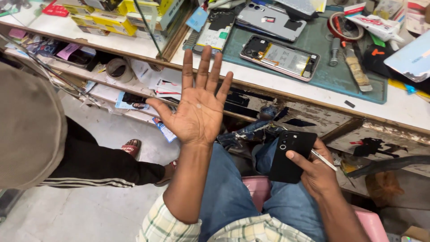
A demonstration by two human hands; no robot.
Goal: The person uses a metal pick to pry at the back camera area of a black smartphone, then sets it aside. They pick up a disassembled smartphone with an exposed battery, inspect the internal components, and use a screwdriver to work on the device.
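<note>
The black phone (291, 156) sits back-up over the lap, grasped by the right hand (316, 172), thumb across its back, a thin white tool (323, 160) pinched alongside. Better to support its lower edge. The left hand (197, 107) is raised, spread, holding nothing.

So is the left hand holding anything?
No, the left hand is raised open and empty, palm up, while the right hand holds the black phone.

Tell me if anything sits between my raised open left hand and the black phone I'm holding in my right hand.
Nothing visible does. The left hand is raised, palm open and empty, above the knee; the black rectangular phone sits lower to its right in the right hand, with only the jeans-covered lap beneath the gap between them.
</note>
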